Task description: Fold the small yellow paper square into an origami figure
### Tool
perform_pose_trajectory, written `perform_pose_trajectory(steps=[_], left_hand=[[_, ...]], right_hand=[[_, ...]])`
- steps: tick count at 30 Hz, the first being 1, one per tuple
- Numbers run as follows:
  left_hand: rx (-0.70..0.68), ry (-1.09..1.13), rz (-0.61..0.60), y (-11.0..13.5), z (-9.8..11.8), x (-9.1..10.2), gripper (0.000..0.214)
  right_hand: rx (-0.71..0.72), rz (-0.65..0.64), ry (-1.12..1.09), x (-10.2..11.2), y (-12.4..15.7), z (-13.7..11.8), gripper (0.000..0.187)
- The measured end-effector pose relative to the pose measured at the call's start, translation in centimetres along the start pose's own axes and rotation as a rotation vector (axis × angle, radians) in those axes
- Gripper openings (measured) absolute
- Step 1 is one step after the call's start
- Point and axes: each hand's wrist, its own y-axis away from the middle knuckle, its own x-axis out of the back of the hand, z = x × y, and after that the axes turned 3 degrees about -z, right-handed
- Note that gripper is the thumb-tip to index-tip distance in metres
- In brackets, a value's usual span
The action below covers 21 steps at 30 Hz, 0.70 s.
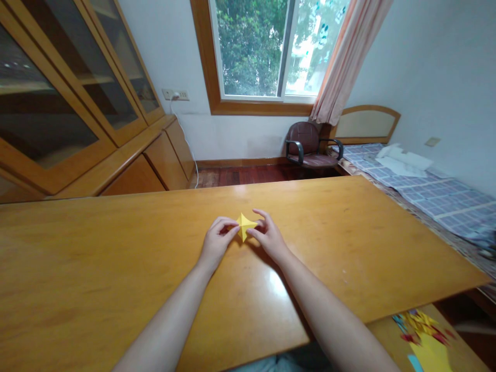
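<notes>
A small folded piece of yellow paper [245, 226] is held just above the wooden table [116, 268], near its middle. My left hand [217, 243] pinches the paper's left side with thumb and fingers. My right hand [268, 235] pinches its right side, fingers curled around it. Both forearms reach in from the near edge of the table.
A glass-fronted wooden cabinet [77, 119] stands on the left. Beyond the table are a dark office chair [310, 147] and a window. A bed with a checked cover [434, 196] is on the right. Colored paper pieces [424, 330] lie on a lower surface at the bottom right.
</notes>
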Motion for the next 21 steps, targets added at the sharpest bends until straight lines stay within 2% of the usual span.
perform_pose_trajectory(steps=[5,8,11,16,21], left_hand=[[0.068,0.18,0.042,-0.03,-0.58,-0.48,0.023],[0.217,0.31,0.021,-0.01,-0.68,-0.7,0.042],[0.336,0.418,-0.027,-0.05,-0.61,-0.78,0.054],[0.296,0.446,0.106,-0.3,-0.72,-0.88,0.066],[0.284,0.396,0.05,-0.24,-0.67,-0.88,0.065]], right_hand=[[0.007,-0.06,0.045,0.12,0.13,-0.36,0.052],[0.013,-0.115,0.116,-0.01,0.28,-0.4,0.053],[0.023,-0.095,0.176,-0.05,0.25,-0.24,0.053],[0.07,0.036,0.279,0.11,-0.05,-0.05,0.051],[0.049,0.089,0.379,0.18,-0.06,-0.01,0.05]])
